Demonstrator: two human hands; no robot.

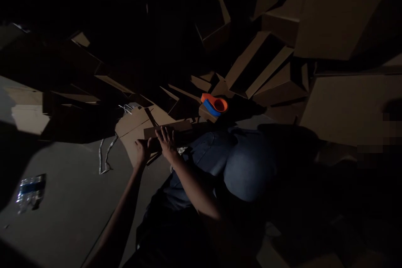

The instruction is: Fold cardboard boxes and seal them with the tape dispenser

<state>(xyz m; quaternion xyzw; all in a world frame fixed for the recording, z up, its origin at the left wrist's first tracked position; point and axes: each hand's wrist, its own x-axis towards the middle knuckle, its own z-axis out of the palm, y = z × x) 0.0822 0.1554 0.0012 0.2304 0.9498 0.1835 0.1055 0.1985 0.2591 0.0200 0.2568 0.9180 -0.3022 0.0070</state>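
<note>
The room is very dark, and a large pile of cardboard boxes and flattened cardboard pieces (326,16) fills the far and right part of the scene. On the left and near side there is a grey concrete floor (69,205), partly in shadow. Near the middle is a big round shape of blue denim cloth (248,163), but I cannot tell if it is the person's own leg.

The two hands work on a light brown cardboard sheet (133,127), which lies at the near edge of the pile, with a narrow cardboard strip (166,129) across it. The right hand (167,142) is open with spread fingers, and it rests on the strip and sheet. The left hand (143,150) is curled at the near edge of the sheet; I cannot tell if it is grasping the edge.

Just far and right of the hands, an orange and blue tape dispenser (214,104) sits on a small cardboard block (207,114). To the left, a white packing strap (105,157) lies on the floor, and further left lies a plastic water bottle (30,192).
</note>
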